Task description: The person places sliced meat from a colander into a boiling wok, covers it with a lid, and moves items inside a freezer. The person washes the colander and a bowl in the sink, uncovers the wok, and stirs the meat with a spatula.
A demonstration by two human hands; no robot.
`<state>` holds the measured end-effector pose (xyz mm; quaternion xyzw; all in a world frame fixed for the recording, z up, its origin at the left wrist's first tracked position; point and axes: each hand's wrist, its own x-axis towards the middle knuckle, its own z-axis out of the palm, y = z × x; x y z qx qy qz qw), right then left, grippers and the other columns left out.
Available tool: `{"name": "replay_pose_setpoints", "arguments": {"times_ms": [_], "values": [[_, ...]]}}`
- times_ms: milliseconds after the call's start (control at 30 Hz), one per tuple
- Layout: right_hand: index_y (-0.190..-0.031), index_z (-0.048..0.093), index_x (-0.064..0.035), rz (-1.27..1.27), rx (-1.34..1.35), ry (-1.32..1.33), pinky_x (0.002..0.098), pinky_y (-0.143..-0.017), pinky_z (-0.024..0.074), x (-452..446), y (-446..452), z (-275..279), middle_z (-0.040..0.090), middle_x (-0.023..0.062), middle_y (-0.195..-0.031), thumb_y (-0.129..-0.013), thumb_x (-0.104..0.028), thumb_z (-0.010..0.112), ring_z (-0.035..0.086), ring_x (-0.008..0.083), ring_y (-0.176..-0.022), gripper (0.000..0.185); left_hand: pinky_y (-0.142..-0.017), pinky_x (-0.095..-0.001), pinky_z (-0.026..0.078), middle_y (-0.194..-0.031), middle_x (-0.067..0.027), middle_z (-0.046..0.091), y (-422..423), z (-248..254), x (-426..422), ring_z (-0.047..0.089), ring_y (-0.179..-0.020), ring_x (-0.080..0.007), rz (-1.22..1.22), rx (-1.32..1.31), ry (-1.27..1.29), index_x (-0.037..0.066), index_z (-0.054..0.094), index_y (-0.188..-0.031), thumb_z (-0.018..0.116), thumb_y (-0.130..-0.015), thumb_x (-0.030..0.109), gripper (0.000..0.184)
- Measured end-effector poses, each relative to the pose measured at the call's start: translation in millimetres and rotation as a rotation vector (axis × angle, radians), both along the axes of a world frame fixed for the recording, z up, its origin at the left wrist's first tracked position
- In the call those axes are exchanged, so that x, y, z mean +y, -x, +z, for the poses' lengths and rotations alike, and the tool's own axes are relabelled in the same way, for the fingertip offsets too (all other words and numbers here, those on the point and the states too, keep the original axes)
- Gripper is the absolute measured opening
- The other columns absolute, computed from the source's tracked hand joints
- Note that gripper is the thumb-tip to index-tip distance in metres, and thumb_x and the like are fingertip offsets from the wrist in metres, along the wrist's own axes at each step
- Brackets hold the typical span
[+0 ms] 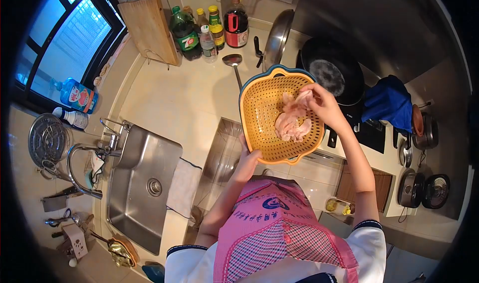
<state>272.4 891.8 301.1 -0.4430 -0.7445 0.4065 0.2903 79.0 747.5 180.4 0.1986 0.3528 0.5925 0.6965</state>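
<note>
Evidently, the right hand (325, 107) had its fingers clamped on a piece of meat (302, 99) inside the yellow basket (258, 101); more meat (290, 127) lay just below. Left hand (246, 163): fingers clamped on the basket's near-left rim. A ladle (232, 59) lay on the tabletop (164, 96); a wok (332, 68) stood beyond the basket, to its right.

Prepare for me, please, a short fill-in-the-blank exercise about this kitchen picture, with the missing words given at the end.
1. The left hand grips the rim of the basket, and pieces of meat lie ____ the basket, not outside it.
2. The right hand, unlike the left hand, touches the ____.
3. On top of the 7UP bottle, the cap is ____.
4. The apron is mostly ____.

Missing words: inside; meat; green; pink.
</note>
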Motion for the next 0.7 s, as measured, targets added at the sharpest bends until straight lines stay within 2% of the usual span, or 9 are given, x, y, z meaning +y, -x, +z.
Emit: {"name": "replay_pose_setpoints", "arguments": {"times_ms": [67,100,133,167,267,367,467,600,700], "values": [[-0.097,0.052,-0.0024,0.069,-0.256,-0.338,0.0314,-0.075,0.0431,-1,-14,-2,0.053,0.0137,-0.094,-0.072,0.006,0.048,0.053,0.0282,-0.084,0.026,-0.081,-0.0429,0.047,-0.117,-0.0090,0.036,-17,-2,-4,0.043,-0.108,-0.0237,-0.018,-0.023,0.041,0.023,0.015,-0.126,0.038,-0.067,-0.008,0.071],[-0.097,0.053,-0.0025,0.112,-0.319,-0.417,0.0320,-0.078,0.0423,0,-23,-8,0.053,0.0130,-0.096,-0.071,0.006,0.049,0.052,0.0288,-0.090,0.027,-0.081,-0.0429,0.047,-0.117,-0.0090,0.036,-26,-1,-6,0.043,-0.108,-0.0237,-0.014,-0.020,0.039,0.023,0.015,-0.126,0.038,-0.067,-0.008,0.071],[-0.096,0.054,-0.0027,0.155,-0.382,-0.495,0.0327,-0.081,0.0416,0,-33,-14,0.052,0.0122,-0.099,-0.070,0.006,0.051,0.050,0.0294,-0.095,0.027,-0.077,-0.0389,0.047,-0.114,-0.0084,0.036,-35,2,-8,0.044,-0.105,-0.0220,-0.010,-0.036,0.059,0.021,0.015,-0.124,0.038,-0.067,-0.008,0.068],[-0.096,0.054,-0.0027,0.161,-0.379,-0.495,0.0327,-0.081,0.0416,-1,-40,-17,0.052,0.0122,-0.099,-0.070,0.006,0.051,0.050,0.0294,-0.095,0.027,-0.073,-0.0348,0.048,-0.112,-0.0077,0.036,-43,5,-11,0.046,-0.101,-0.0203,-0.004,-0.054,0.081,0.019,0.015,-0.122,0.039,-0.068,-0.007,0.065],[-0.098,0.053,-0.0027,0.274,-0.503,-0.383,0.0331,-0.082,0.0411,-3,-56,-28,0.052,0.0113,-0.100,-0.068,0.004,0.053,0.048,0.0281,-0.098,0.031,-0.072,-0.0330,0.048,-0.114,-0.0096,0.035,-66,12,-19,0.046,-0.100,-0.0215,0.018,-0.019,0.127,0.020,0.012,-0.124,0.039,-0.068,-0.007,0.068],[-0.096,0.053,-0.0027,0.298,-0.531,-0.627,0.0337,-0.078,0.0424,-2,-68,-44,0.054,0.0105,-0.092,-0.066,0.000,0.056,0.050,0.0273,-0.090,0.030,-0.073,-0.0309,0.047,-0.116,-0.0111,0.034,-89,5,-26,0.046,-0.101,-0.0221,0.115,-0.016,0.127,0.020,0.010,-0.126,0.039,-0.067,-0.006,0.071],[-0.090,0.053,-0.0025,0.315,-0.549,-0.642,0.0340,-0.075,0.0428,3,-78,-52,0.054,0.0104,-0.086,-0.068,-0.002,0.056,0.050,0.0272,-0.087,0.022,-0.073,-0.0279,0.045,-0.118,-0.0108,0.033,-101,14,-32,0.045,-0.101,-0.0215,0.077,0.126,0.070,0.019,0.008,-0.129,0.040,-0.067,-0.005,0.074],[-0.084,0.052,-0.0022,0.339,-0.547,-0.530,0.0348,-0.073,0.0427,7,-89,-60,0.054,0.0111,-0.082,-0.067,-0.006,0.058,0.050,0.0273,-0.085,0.018,-0.069,-0.0253,0.044,-0.116,-0.0098,0.035,-112,9,-36,0.045,-0.099,-0.0193,0.166,0.169,0.034,0.019,0.009,-0.129,0.041,-0.067,-0.004,0.074],[-0.080,0.052,-0.0024,0.416,-0.575,-0.481,0.0356,-0.072,0.0429,6,-94,-57,0.053,0.0123,-0.078,-0.067,-0.011,0.060,0.051,0.0277,-0.081,0.018,-0.066,-0.0234,0.044,-0.114,-0.0092,0.037,-121,19,-39,0.047,-0.093,-0.0171,0.182,0.141,0.106,0.019,0.011,-0.129,0.041,-0.067,-0.004,0.073]]}}
